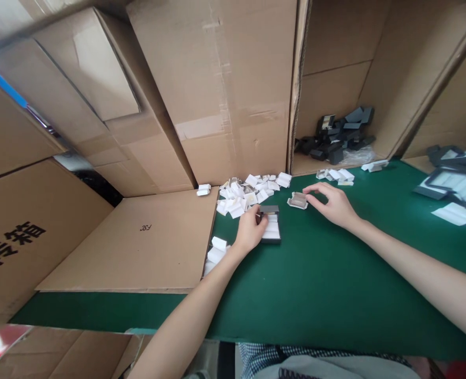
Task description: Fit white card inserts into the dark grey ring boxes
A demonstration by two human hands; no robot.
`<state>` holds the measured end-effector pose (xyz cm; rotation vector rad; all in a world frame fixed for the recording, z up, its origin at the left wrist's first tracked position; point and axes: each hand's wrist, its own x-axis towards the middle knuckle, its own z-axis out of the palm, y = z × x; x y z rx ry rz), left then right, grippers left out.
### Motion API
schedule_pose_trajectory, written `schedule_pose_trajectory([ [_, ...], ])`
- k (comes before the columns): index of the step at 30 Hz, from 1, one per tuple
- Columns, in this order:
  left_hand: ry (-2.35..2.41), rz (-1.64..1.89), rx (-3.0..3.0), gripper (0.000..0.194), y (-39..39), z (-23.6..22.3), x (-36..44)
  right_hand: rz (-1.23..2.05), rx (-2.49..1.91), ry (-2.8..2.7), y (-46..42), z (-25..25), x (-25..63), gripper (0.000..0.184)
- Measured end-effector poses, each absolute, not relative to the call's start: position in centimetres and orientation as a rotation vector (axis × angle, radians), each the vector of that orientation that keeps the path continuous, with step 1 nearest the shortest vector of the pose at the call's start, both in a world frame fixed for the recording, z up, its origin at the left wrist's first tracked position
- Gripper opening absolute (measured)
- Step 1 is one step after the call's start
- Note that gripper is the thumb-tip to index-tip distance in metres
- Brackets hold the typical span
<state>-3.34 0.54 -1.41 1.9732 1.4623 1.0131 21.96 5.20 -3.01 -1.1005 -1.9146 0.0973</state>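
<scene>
Nearest, the green table (pixel 315 295) ends just in front of the person's checked clothing (pixel 251 355). Past a broad stretch of green stands a small black box (pixel 271 226) with a white lining, its lid raised. The left hand (pixel 251 230) grips its left side, thumb and fingers closed around it. A little farther and to the right, a greyish insert (pixel 297 200) rests at the fingertips of the right hand (pixel 332 204); thumb and forefinger meet its right end, but I cannot tell how firmly they pinch.

The insert looks thin, so a hard squeeze could bend it, and a loose hold could let it slip. Dragging the box leftward might knock the white pieces (pixel 246 196) heaped just behind it. The cardboard sheet (pixel 138 242) bounds the left side, and tall cartons (pixel 249 95) wall off the back; the widest room for moving lies right and toward the person.
</scene>
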Motion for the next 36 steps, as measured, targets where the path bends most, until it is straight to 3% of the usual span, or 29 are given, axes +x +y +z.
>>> schedule_pose_trajectory([
  [6,1.459,1.002,2.018,0.008,0.6,-1.5,-3.4,-0.261,-1.529,-1.809,8.6,-4.7,28.8,0.031],
  [10,1.456,0.997,2.044,0.007,0.7,-1.7,-3.4,-0.224,-1.741,-1.672,10.2,-6.1,32.6,0.059],
  [13,1.467,1.0,2.061,0.008,0.7,-1.8,-3.3,-0.14,-1.669,-1.818,10.2,-6.1,32.4,0.067],
  [18,1.461,0.995,2.077,0.008,0.6,-1.6,-3.2,0.101,-1.384,-1.965,8.3,-4.7,29.0,0.046],
  [21,1.455,0.981,2.086,0.007,0.4,-1.4,-3.2,0.087,-1.329,-2.013,7.2,-4.0,27.0,0.033],
  [27,1.46,0.969,2.095,0.008,0.4,-1.3,-3.2,-0.083,-1.278,-2.251,7.3,-4.4,25.6,0.036],
  [36,1.443,0.959,2.118,0.011,0.5,-1.6,-3.2,-0.297,-1.335,-2.1,6.9,-3.8,25.6,0.031],
])
